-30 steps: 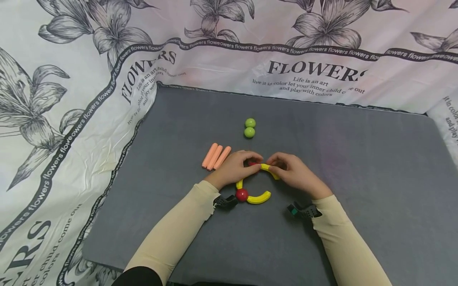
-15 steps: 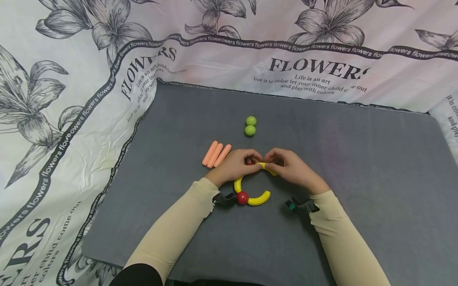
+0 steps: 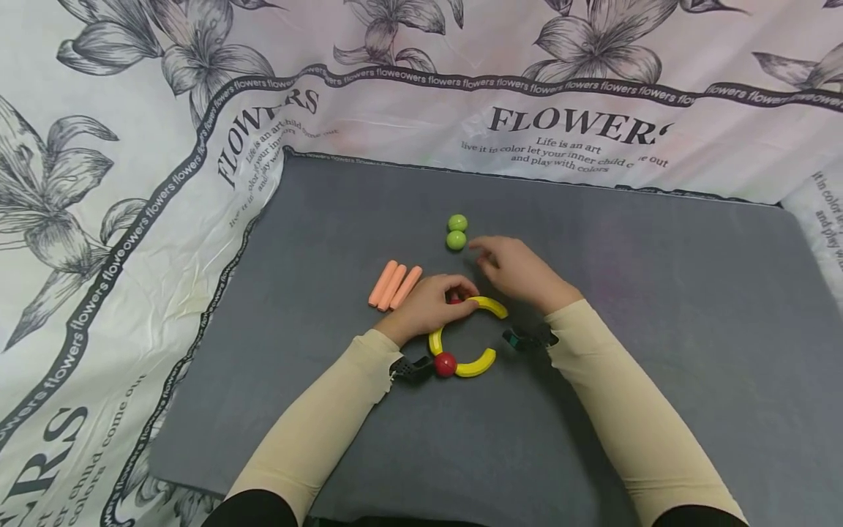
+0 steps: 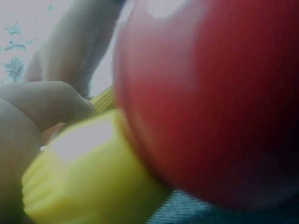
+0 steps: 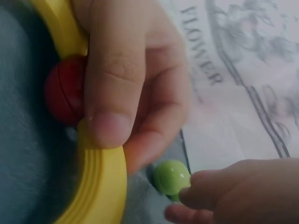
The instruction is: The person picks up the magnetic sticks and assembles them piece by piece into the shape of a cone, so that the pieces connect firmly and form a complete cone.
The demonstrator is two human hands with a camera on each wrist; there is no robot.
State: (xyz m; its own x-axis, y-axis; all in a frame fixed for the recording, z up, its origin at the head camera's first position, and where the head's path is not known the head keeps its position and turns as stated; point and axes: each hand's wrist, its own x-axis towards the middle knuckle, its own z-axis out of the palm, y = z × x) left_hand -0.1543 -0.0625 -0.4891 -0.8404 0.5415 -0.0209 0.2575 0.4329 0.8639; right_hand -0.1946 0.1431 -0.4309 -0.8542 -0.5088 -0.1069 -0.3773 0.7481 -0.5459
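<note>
My left hand (image 3: 431, 304) pinches the end of an upper yellow curved piece (image 3: 492, 306), where it meets a red ball (image 5: 63, 91) largely covered by the fingers. From that ball another yellow curved piece (image 3: 435, 342) runs down to a second red ball (image 3: 445, 364). A third yellow curved piece (image 3: 476, 366) joins on there, so the parts form a ring with a gap on the right. Beyond it, my right hand (image 3: 516, 271) reaches with loosely bent fingers beside the nearer green ball (image 3: 456, 240); nothing shows in its grasp. Another green ball (image 3: 457, 223) sits just behind.
Several orange sticks (image 3: 395, 285) lie side by side to the left of the ring, close to the left hand. Everything rests on a dark grey tabletop (image 3: 658, 329). White flower-printed sheeting (image 3: 408, 124) rises along the back and left edges.
The right hand has let go of the upper yellow curved piece and moved away toward the green balls. The left hand has kept its place on the ring.
</note>
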